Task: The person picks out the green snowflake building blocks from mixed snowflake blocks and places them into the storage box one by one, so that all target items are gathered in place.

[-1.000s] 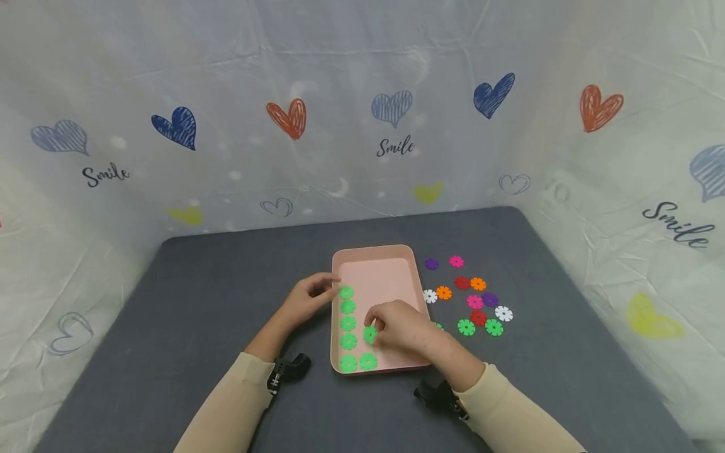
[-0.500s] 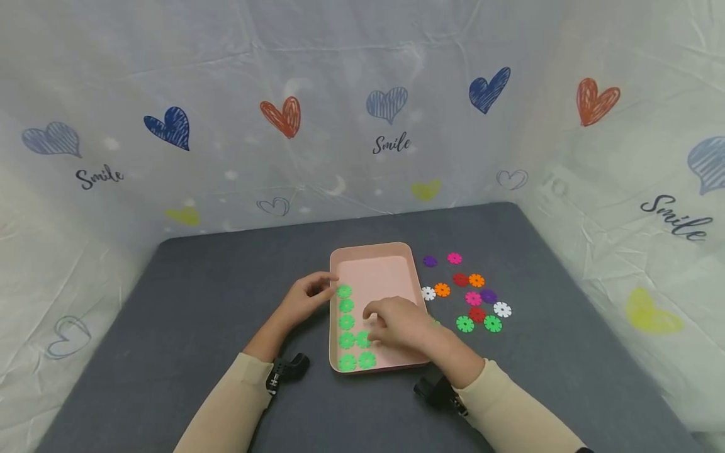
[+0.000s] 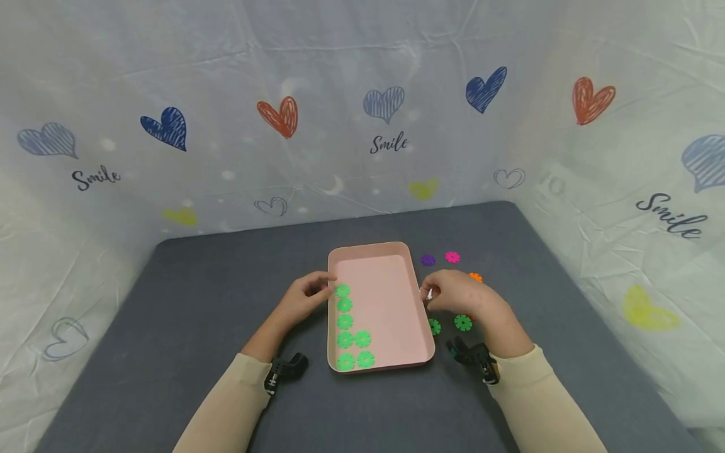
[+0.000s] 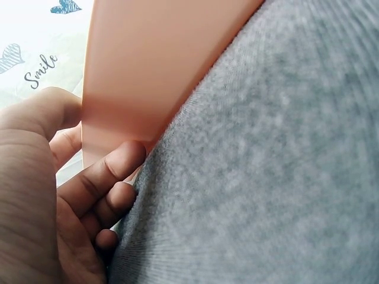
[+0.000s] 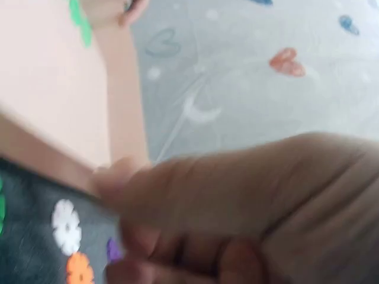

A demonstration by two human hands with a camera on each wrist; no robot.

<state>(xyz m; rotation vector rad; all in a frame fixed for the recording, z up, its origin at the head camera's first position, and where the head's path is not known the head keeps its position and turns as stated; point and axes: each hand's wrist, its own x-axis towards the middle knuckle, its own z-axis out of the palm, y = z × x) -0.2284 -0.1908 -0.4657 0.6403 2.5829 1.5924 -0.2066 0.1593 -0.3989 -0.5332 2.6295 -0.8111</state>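
Observation:
A pink tray [image 3: 379, 283] lies on the dark table with several green flower-shaped discs [image 3: 345, 321] in a column along its left side and two more beside the lower ones. My left hand [image 3: 302, 302] holds the tray's left wall; in the left wrist view, bent fingers [image 4: 121, 163] lie against the wall's outside while another reaches the rim. Over the tray's right edge, my right hand [image 3: 461, 292] hovers, blurred in its wrist view, with nothing seen in its fingers. Below it a white flower disc [image 5: 66, 226] lies on the table beside an orange one [image 5: 79, 269].
Right of the tray lie loose discs: a purple one [image 3: 428, 260], a pink one [image 3: 452, 257], an orange one partly hidden, and green ones [image 3: 463, 323]. My right hand covers others. A curtain printed with hearts [image 3: 384, 104] stands behind the table.
My right hand has let go of a green disc, now beside the column's second-lowest disc, and has moved right, out of the tray to the loose discs. My left hand stays at the tray.

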